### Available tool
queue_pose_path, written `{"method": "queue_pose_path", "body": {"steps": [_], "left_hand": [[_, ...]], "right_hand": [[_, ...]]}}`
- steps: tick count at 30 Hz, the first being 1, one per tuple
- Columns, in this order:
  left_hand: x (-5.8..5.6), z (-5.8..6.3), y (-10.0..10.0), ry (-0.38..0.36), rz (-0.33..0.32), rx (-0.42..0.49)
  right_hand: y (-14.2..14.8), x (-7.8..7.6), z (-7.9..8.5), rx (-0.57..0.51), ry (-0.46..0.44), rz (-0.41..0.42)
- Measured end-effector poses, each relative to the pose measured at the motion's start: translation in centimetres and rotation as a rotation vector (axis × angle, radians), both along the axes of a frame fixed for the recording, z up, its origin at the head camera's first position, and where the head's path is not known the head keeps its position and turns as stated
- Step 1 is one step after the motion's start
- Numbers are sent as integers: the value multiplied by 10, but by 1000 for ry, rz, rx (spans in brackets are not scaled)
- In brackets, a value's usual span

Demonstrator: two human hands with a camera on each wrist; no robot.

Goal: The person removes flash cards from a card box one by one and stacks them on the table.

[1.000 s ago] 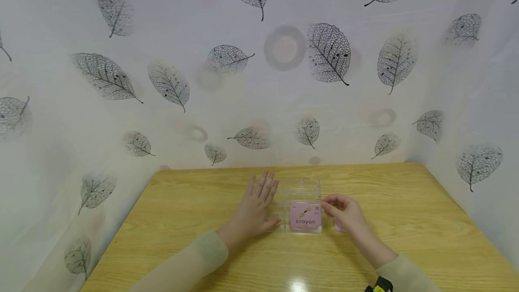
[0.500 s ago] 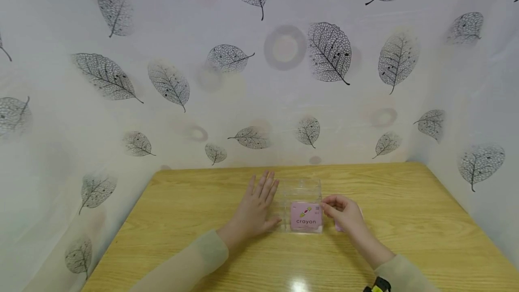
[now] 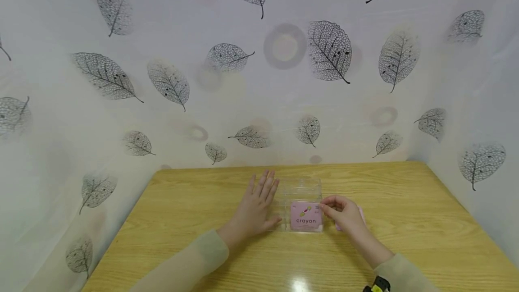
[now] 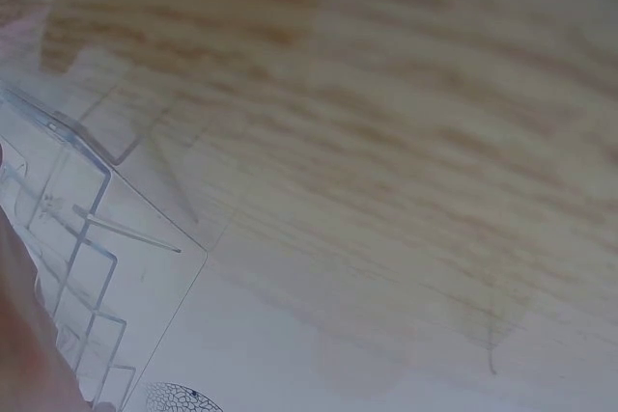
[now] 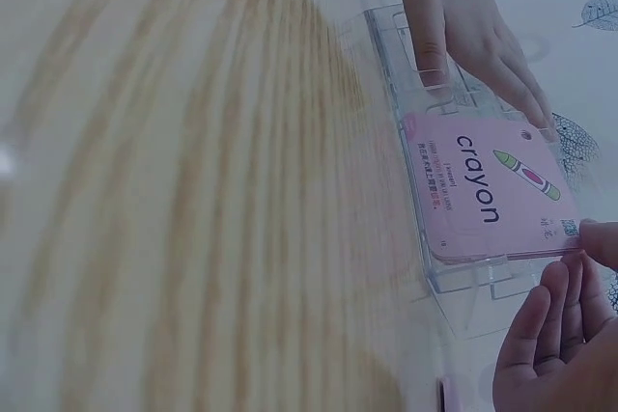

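A clear plastic organizer [image 3: 302, 186] with compartments stands on the table. A pink flashcard [image 3: 306, 216] printed "crayon" sits in its front right compartment; in the right wrist view, the card [image 5: 492, 185] shows at the top of a thin stack. My right hand [image 3: 344, 213] pinches the card's right corner, thumb on top and fingers bent under the edge. My left hand [image 3: 253, 208] rests on the organizer's left part with its fingers straight. More pink cards [image 3: 362, 214] lie to the right, mostly hidden behind my right hand.
The wood-grain table [image 3: 182, 220] reaches back to a pale curtain [image 3: 194, 21] with leaf prints, which also encloses both sides. A dark and yellow wrist strap [image 3: 378, 284] is on the right sleeve.
My right hand shifts very slightly left onto the corner of the crayon card, showing more of the pink cards behind it. My left hand stays in place.
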State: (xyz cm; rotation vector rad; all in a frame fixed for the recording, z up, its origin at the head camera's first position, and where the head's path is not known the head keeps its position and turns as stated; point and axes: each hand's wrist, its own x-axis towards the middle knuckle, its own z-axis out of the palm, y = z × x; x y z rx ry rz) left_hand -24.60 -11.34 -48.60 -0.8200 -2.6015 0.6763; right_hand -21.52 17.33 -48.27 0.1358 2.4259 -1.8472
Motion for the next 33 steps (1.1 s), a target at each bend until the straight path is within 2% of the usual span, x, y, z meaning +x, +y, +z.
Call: {"method": "queue_pose_path", "body": {"steps": [12,18,28,33], "left_hand": [[0,0,0,7,-5,4],[-1,0,2,9,2,4],[0,2,2,1,10,-4],[0,1,2,3,4,0]], "right_hand": [[-1,0,-3,-32,1,14],[-1,-1,-4,-15,14,12],[0,-1,-1,-10,33,30],[-1,0,2,-14,10,18]]}}
